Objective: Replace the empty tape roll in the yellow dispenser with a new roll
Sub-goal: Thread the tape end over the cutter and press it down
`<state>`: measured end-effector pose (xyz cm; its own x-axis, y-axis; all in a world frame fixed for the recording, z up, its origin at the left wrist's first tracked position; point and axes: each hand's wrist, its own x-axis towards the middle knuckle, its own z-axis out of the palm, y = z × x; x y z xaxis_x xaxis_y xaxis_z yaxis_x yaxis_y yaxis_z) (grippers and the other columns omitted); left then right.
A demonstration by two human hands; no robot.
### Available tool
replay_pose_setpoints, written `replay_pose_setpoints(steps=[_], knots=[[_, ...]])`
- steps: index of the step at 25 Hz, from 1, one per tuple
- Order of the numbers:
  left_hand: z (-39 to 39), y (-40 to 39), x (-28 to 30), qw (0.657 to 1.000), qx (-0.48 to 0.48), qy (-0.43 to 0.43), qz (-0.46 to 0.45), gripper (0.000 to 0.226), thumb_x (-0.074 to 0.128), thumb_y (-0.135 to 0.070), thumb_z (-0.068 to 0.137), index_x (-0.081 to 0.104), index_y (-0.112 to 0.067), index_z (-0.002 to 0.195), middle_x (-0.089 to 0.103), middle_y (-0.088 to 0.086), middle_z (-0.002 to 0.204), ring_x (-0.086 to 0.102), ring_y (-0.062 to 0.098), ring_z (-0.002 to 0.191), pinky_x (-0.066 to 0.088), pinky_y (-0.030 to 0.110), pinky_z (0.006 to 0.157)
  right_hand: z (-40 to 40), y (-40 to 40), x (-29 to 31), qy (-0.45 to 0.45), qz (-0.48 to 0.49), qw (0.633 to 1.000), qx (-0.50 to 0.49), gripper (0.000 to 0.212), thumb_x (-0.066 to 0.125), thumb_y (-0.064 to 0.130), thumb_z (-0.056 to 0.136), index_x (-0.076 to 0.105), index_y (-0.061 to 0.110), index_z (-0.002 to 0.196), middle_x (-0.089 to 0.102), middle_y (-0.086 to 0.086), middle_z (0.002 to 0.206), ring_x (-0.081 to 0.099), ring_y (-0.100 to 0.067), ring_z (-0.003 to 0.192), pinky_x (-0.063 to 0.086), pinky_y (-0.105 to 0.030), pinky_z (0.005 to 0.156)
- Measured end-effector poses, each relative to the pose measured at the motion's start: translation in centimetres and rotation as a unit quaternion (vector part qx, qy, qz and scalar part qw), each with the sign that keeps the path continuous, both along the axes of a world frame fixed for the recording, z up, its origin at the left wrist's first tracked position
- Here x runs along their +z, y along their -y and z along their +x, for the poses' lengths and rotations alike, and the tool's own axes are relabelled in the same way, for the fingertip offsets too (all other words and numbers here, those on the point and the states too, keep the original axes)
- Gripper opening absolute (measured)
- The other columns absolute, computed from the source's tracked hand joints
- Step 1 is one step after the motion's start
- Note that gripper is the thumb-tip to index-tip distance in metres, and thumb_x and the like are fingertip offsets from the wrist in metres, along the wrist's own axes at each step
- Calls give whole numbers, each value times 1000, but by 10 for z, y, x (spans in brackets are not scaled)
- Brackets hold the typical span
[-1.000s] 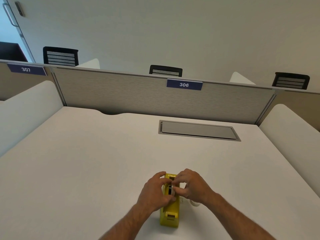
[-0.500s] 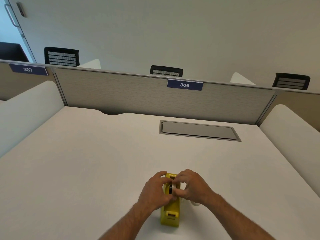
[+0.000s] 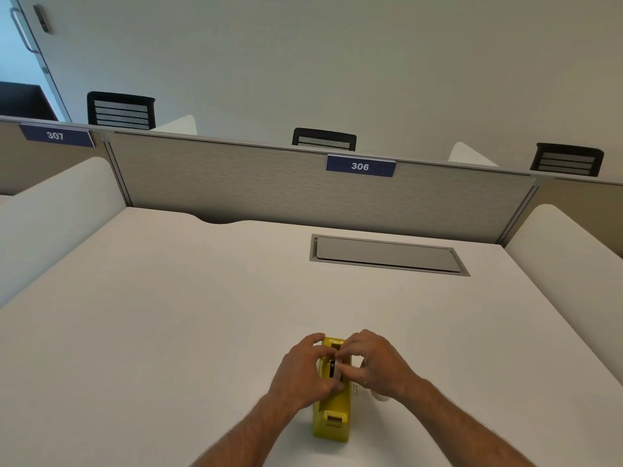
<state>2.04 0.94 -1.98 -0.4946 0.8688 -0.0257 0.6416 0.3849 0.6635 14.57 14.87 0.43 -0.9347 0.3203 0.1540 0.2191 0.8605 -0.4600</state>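
A yellow tape dispenser (image 3: 332,417) stands on the white desk (image 3: 168,332) near its front edge, cutter end toward me. My left hand (image 3: 301,374) wraps the dispenser's left side. My right hand (image 3: 372,364) pinches a tape roll (image 3: 333,367) with a dark core sitting in the dispenser's slot; most of the roll is hidden by my fingers. A white rounded object (image 3: 379,396), perhaps another roll, peeks out from under my right wrist on the desk.
A grey cable hatch (image 3: 387,256) is set into the desk at the back right. A fabric partition (image 3: 269,183) labelled 306 closes the far edge, with white side dividers (image 3: 50,210) left and right. Chair backs show beyond.
Both hands stay on the dispenser with only small finger shifts around the roll. The view has barely moved.
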Motion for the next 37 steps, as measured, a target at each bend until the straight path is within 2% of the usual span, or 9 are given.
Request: replay_pose_setpoints(steps=[4,9,12,19,27,37], knots=[[-1,-1,-1,1000,0,3,8,62,77,-57,63,62,-41,122,42,-12,151,49,13,129,48,39,104,2,2,-2,3,9,1000,-7,33,64,48,74,72,30,101,71,14,98,52,-3,89,52,-28,75],[-1,-1,-4,1000,5,6,6,65,78,-59,61,62,-42,122,41,-14,151,48,11,129,45,31,103,0,2,-1,-13,-15,1000,-2,20,66,38,83,76,32,100,74,13,97,56,-4,90,53,-28,73],[-1,-1,-5,1000,4,9,9,67,79,-59,60,62,-43,122,42,-14,150,48,12,129,45,31,103,-1,2,-1,-12,-14,1000,-4,17,68,34,85,76,31,100,74,11,96,57,-4,89,53,-30,74],[-2,-1,-4,1000,4,12,12,62,79,-57,63,63,-41,121,42,-12,150,50,14,128,50,40,104,2,3,-2,4,9,1000,-9,33,64,49,76,73,31,101,72,14,97,53,-2,88,53,-29,75],[-2,-3,-4,1000,12,27,6,65,86,-51,59,63,-39,119,42,-11,151,47,15,131,48,42,106,-2,-2,2,1,-18,1000,3,14,69,31,86,77,29,97,76,10,92,57,-6,86,52,-30,74],[-2,-2,-8,999,10,27,18,64,83,-52,60,61,-42,119,43,-11,150,46,13,132,49,41,105,-4,-2,6,15,-28,999,-10,13,68,32,89,76,28,99,74,9,95,58,-8,87,52,-31,79]])
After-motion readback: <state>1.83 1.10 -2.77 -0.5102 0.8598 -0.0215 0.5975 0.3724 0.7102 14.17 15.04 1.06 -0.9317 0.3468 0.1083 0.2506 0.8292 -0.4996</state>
